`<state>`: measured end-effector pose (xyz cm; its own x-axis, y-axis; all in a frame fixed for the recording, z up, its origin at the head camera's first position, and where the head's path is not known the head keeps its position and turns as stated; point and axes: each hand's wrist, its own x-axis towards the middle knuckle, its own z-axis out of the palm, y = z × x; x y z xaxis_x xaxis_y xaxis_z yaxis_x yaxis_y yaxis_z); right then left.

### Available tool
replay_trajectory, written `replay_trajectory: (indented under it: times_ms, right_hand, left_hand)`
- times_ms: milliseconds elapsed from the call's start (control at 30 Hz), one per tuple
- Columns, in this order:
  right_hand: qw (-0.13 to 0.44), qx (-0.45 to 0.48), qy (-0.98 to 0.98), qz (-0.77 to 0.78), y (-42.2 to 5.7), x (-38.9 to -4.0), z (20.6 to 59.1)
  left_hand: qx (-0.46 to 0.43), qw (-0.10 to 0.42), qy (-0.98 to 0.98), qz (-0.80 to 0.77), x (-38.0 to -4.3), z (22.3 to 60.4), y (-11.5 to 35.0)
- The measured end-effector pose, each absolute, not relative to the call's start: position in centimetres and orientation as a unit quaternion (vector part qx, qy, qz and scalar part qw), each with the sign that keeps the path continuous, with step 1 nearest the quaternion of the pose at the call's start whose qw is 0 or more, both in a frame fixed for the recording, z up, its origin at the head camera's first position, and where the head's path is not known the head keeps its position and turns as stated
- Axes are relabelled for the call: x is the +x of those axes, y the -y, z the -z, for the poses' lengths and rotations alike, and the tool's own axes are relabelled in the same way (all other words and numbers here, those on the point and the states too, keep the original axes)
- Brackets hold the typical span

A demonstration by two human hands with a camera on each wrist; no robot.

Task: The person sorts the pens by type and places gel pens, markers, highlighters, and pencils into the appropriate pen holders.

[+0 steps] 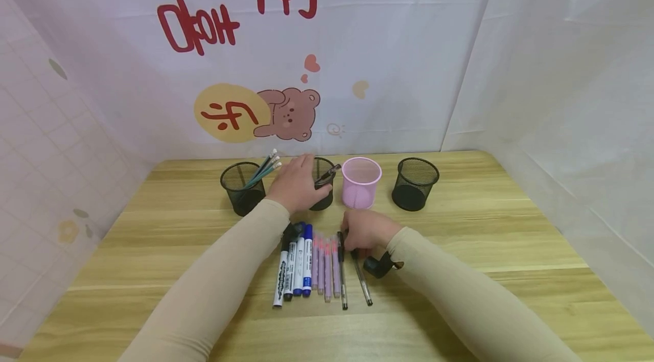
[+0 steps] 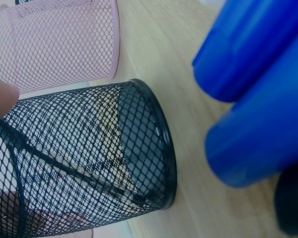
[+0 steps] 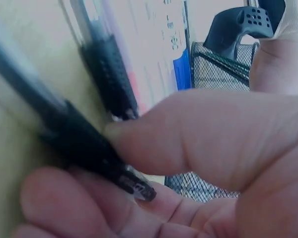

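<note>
Two hands at work on a wooden table (image 1: 490, 237): the person's right hand (image 1: 370, 230) pinches the upper end of a slanted black pen (image 1: 362, 280) between thumb and fingers, the pen lying at the right end of a row, its lower end pointing toward the near side; whether it is off the wood cannot be told. Just beside it, a second black pen (image 1: 343, 280) lies nearly straight, close to the thumb tip, with a narrow wedge of tabletop between the two. Pink pens (image 1: 327, 277) come next, packed tightly, then blue-capped markers (image 1: 307, 265) and black-capped markers (image 1: 280, 280) at the left end. The left hand (image 1: 296, 183) is at the side of a black mesh cup (image 1: 322, 203), its thumb by the rim; how firmly the fingers close there cannot be told. One dark pen (image 1: 328, 175) leans inside that cup, its end above the edge. To the cup's right, just beside, stands a pink mesh cup (image 1: 358, 194); a wider gap separates that from the rightmost cup (image 1: 410, 197). At far left, a pencil cup (image 1: 247, 203) holds slanting pencils (image 1: 263, 173). Broad wood stretches toward both side edges.
</note>
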<state>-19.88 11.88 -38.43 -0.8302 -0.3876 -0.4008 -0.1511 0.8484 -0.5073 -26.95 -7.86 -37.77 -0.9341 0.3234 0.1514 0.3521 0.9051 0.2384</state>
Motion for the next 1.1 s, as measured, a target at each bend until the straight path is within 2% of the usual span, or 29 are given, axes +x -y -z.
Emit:
replay_trajectory:
  times_ms: [200, 600, 1100]
  right_hand:
    - [0.21, -0.13, -0.932, 0.264, -12.9, -20.0, 37.3]
    - [0.081, -0.114, -0.908, 0.394, -14.6, -20.3, 34.8]
    - [-0.133, -0.079, -0.811, 0.564, -14.2, -20.7, 34.9]
  left_hand:
    - [-0.172, 0.051, 0.974, 0.138, -27.0, 37.7, 7.9]
    - [-0.17, 0.052, 0.974, 0.139, -27.1, 37.9, 8.0]
    - [-0.167, 0.045, 0.976, 0.132, -27.0, 37.9, 7.9]
